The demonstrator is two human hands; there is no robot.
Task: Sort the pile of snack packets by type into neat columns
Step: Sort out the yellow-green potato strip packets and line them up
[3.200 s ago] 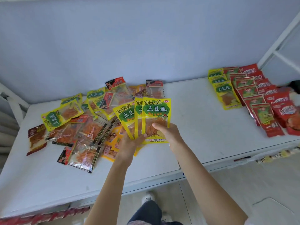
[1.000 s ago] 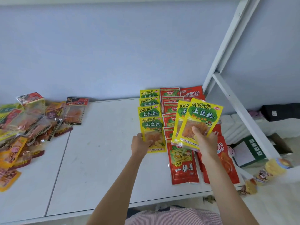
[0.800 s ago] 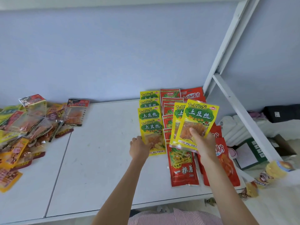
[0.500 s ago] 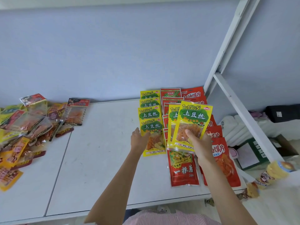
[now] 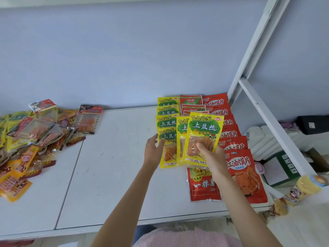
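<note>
Three sorted columns lie at the back right of the white table (image 5: 115, 166): yellow TuDouSi packets (image 5: 167, 111), green-and-red packets (image 5: 190, 101), and red packets (image 5: 233, 134). My right hand (image 5: 212, 157) pinches two overlapping yellow TuDouSi packets (image 5: 203, 136), thumb on top, just above the middle column. My left hand (image 5: 153, 150) rests its thumb on the left edge of the nearest yellow packet in the column (image 5: 168, 152), fingers relaxed. The unsorted pile (image 5: 35, 136) is spread over the table's left end.
A white bed-frame post (image 5: 254, 50) and slanted bar (image 5: 277, 129) rise right of the columns. Past the table's right edge are folded white cloth (image 5: 261, 139), a green box (image 5: 283, 168) and a string of yellow snack packs (image 5: 302, 186). A seam (image 5: 71, 175) splits the tabletop.
The view swung right from the pile to the columns. My left hand laid one yellow packet at the near end of the yellow column. My right hand drifted left and lower with its two packets.
</note>
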